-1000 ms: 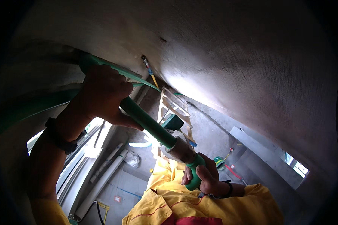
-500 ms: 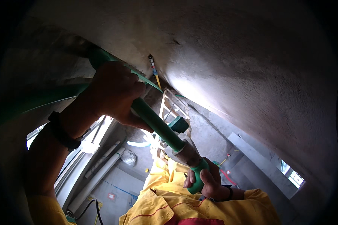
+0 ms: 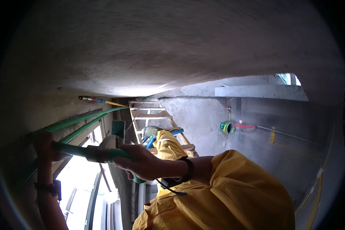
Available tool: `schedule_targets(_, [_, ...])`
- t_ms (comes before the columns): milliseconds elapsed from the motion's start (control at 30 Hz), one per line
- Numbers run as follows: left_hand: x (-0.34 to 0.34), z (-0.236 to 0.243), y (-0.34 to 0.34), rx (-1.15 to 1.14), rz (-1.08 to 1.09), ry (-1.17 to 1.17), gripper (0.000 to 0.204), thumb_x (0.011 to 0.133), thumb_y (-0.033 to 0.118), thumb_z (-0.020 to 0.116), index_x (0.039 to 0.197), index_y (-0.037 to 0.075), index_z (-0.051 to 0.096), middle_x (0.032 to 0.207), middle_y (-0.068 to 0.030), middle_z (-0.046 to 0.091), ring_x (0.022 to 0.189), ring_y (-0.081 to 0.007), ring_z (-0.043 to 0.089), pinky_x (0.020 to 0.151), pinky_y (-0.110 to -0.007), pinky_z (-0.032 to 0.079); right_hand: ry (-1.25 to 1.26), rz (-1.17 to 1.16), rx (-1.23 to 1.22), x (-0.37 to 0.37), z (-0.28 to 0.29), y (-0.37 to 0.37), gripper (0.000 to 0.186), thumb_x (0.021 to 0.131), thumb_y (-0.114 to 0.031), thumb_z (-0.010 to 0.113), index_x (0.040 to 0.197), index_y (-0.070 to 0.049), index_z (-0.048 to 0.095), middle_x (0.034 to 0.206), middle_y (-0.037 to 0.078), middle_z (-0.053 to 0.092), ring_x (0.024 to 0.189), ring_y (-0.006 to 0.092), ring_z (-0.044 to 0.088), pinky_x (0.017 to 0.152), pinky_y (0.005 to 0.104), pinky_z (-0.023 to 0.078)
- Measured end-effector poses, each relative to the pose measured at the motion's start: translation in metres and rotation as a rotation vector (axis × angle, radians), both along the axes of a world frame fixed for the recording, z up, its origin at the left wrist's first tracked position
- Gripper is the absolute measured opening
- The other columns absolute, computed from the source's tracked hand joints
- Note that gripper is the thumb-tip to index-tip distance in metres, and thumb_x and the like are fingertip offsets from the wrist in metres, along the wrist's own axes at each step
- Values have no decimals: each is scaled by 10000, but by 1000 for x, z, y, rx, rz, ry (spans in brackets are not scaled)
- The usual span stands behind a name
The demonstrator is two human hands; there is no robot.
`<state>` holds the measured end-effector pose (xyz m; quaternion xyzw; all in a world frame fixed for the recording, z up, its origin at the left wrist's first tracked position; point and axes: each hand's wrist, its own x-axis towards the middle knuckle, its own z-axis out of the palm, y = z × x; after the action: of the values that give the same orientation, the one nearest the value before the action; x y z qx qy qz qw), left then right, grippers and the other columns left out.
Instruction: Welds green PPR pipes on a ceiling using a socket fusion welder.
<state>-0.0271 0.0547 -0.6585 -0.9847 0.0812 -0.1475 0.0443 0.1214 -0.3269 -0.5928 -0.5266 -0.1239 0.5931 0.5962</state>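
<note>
In the shade at the far left, my left hand [image 3: 46, 147] is closed around a green pipe [image 3: 71, 149], its fingers partly lost in the dark. The pipe's near end meets the grey collar of a green-and-grey hand tool [image 3: 97, 154], whose exact kind I cannot make out. My right hand [image 3: 142, 159] wraps round the tool's green grip. A dark green box-shaped piece [image 3: 119, 128] shows just beyond the tool; whether it is joined to it I cannot tell. Above the left hand, more green pipe [image 3: 76, 122] runs along the wall.
A wooden ladder [image 3: 153, 116] stands below, with my shoe [image 3: 151, 131] on it. A bright window [image 3: 80, 180] lies under my arms. Plastered wall [image 3: 161, 46] fills the top. A green bucket [image 3: 227, 127] and red hose [image 3: 243, 125] are on the floor. Yellow tubing [image 3: 117, 104] sticks out by the pipes.
The view has swung round to the right. Pipe and tool have gone from a steep slant to nearly level, at the left of the picture. Both hands keep their grip.
</note>
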Motion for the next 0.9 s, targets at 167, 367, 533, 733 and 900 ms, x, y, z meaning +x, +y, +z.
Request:
schedule_targets(167, [3,13,-6,-172,429,348,358,568,261,751,698,88,465,752,-125,523,719,-370,527,660,-438,422,-504,28,15,3,-5,0,203,950,-241,510,1054,-84,584,667,76,567,564,185,607,525,335,493])
schedule_targets(367, [39,57,-19,173,269,520,236,625,202,729,712,83,544,812,-160,604,834,-367,598,689,-463,475,-304,-66,-92,10,-1,-8,470,865,-341,607,906,127,587,764,244,615,791,334,651,706,419,518])
schedule_targets(533, [54,71,-41,214,312,691,271,671,261,721,621,81,525,710,-163,590,760,-381,602,621,-476,464,-385,-68,-44,9,4,-17,450,872,-323,581,930,123,595,831,279,628,839,370,652,763,428,526])
schedule_targets(733, [35,47,-10,162,186,501,334,695,324,711,610,91,488,651,-156,548,670,-401,552,579,-479,405,-354,-84,-76,5,7,-12,447,879,-322,569,902,124,593,825,290,625,858,375,655,770,429,525])
schedule_targets(900, [28,39,3,107,94,409,335,706,313,697,618,102,451,600,-145,487,608,-406,501,582,-463,377,-351,-76,-118,3,8,-7,432,885,-343,561,882,88,598,769,238,620,785,351,652,741,428,519])
